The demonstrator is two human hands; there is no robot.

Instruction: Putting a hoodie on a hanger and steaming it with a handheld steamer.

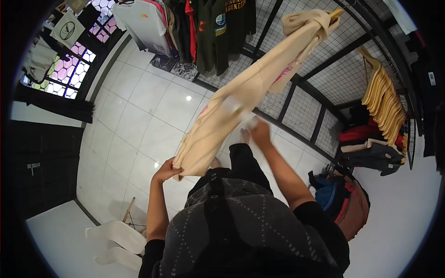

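Observation:
A beige hooded sweatshirt (240, 90) with pink print hangs from a wooden hanger (336, 14) at the upper right and stretches down towards me. My left hand (168, 170) pinches its lower edge between thumb and fingers, pulling the cloth out at a slant. Close to the middle of the garment, my right hand (260, 130) is curled around a whitish tool (233, 104). Motion blur hides the tool's exact kind and whether it touches the fabric.
A black metal rack with wire mesh (306, 114) runs along the right. It carries many wooden hangers (384, 97) and folded clothes (372, 149). Shirts (142, 24) hang at the top. A stuffed brown bag (353, 208) stands right; white chairs (118, 236) stand lower left.

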